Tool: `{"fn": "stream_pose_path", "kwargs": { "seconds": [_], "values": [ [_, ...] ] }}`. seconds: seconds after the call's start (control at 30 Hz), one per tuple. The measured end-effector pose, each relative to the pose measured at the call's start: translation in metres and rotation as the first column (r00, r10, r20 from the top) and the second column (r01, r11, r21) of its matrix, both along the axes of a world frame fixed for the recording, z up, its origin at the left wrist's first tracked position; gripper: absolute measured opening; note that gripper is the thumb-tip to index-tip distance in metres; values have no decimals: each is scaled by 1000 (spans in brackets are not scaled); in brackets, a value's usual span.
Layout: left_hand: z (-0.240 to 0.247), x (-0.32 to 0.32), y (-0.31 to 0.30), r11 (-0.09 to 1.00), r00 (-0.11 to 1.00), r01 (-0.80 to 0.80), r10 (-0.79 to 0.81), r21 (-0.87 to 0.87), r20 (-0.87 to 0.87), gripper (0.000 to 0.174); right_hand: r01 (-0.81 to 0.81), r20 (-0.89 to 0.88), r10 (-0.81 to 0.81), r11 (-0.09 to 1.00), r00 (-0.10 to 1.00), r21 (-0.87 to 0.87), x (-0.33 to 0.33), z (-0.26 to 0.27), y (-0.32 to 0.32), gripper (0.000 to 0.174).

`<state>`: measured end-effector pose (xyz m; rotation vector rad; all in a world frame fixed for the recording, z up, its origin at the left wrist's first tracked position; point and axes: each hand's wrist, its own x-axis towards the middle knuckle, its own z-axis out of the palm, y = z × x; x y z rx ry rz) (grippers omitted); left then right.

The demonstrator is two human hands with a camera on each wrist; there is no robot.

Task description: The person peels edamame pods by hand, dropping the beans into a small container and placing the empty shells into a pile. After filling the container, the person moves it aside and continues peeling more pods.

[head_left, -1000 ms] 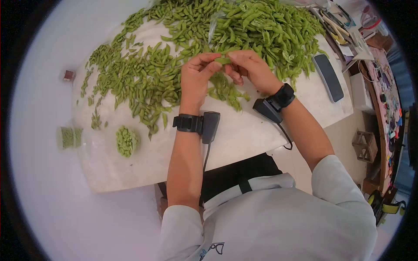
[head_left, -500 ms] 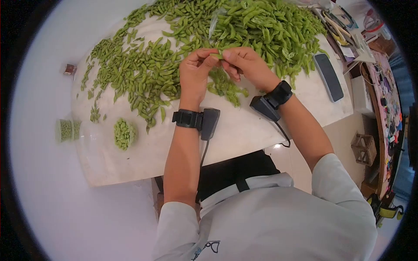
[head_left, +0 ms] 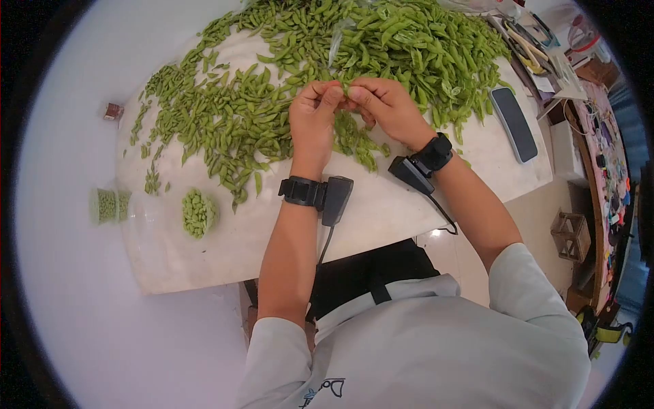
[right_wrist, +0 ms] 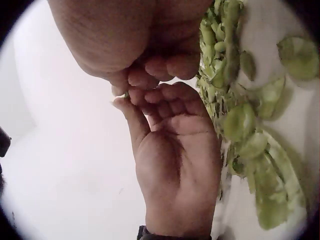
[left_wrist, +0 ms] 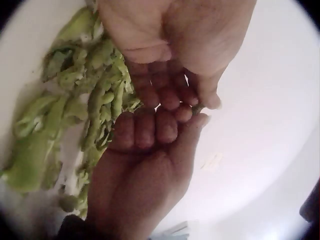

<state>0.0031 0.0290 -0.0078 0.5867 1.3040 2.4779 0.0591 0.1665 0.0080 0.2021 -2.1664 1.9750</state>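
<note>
Both hands meet fingertip to fingertip over the table, just below the heap of green pods (head_left: pixel 422 48). Thumb and fingers of the left hand (head_left: pixel 314 123) pinch one side of a small green pod (head_left: pixel 345 89); the right hand (head_left: pixel 395 111) pinches its other side. Fingers hide most of this pod; a bit of green shows between the thumb tips in the right wrist view. Opened, flattened pods (right_wrist: pixel 270 185) lie beside the hands, also at the left of the left wrist view.
Loose pods (head_left: pixel 231 123) spread over the left of the table (head_left: pixel 381 204). A container of shelled beans (head_left: pixel 199 213) stands near the front left, a clear jar (head_left: pixel 109 206) at the left edge. A phone (head_left: pixel 514 125) lies at the right, tools (head_left: pixel 524 48) behind it.
The hands have drawn closer together, and the pod between them, plainly visible before, is now mostly covered by fingers. The head view has shifted slightly.
</note>
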Motion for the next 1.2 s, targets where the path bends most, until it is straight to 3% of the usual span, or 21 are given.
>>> {"fn": "stream_pose_path", "kwargs": {
  "seconds": [0.2,0.3,0.4,0.5,0.6,0.7,1.0,1.2],
  "values": [
    [-4,-7,-4,991,999,24,-29,-128,-34,18,-67,121,56,994,991,88,1,7,4,29],
    [-3,-5,-5,977,996,-8,-11,-214,-88,18,79,-78,-67,985,995,155,-3,2,4,29],
    [-3,-7,-5,975,993,13,-38,-223,-109,18,32,-69,-16,967,998,252,3,14,8,28],
    [-7,-7,-4,967,989,9,-47,-255,-142,16,2,78,-27,954,997,300,5,19,9,26],
    [-7,-5,-1,960,990,-26,-14,-280,-139,16,-12,73,-1,984,997,177,4,17,9,25],
    [-7,-5,0,953,978,-73,11,-295,-209,16,32,34,-43,960,998,277,3,15,10,25],
    [-4,-7,0,977,999,-10,2,-214,-39,20,143,-22,-142,958,990,248,1,9,3,21],
    [1,-7,-7,960,1000,29,-29,-278,2,22,169,-51,-161,953,986,251,3,9,0,19]
  ]
}}
